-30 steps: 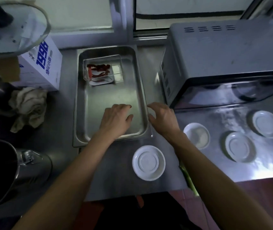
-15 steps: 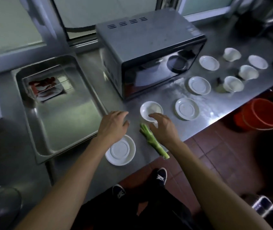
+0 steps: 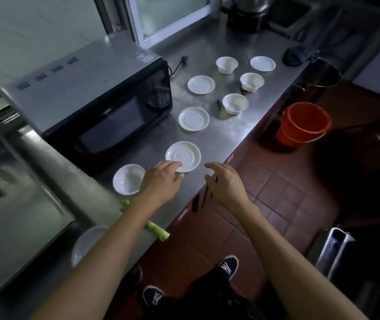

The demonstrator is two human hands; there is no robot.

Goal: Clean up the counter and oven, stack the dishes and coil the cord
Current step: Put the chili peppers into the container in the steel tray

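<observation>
Moved: both hands slid right along the steel counter (image 3: pixel 207 51) since half a second back
Left hand (image 3: pixel 161 181): fingers loose, tips on the near rim of a round white saucer (image 3: pixel 183 155)
Right hand (image 3: pixel 226 183): relaxed, holding nothing, hovering past the counter edge
Black-fronted steel oven (image 3: pixel 96 100): just behind

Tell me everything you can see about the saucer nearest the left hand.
The saucer is white, round and shallow, seemingly glazed ceramic, with a raised ring around its centre well. It lies flat and right side up, with nothing on it, on the steel counter near the front edge, just in front of the oven. The left hand reaches its near rim with straight fingertips; whether they touch it is unclear. The right hand hovers apart from it.
</observation>
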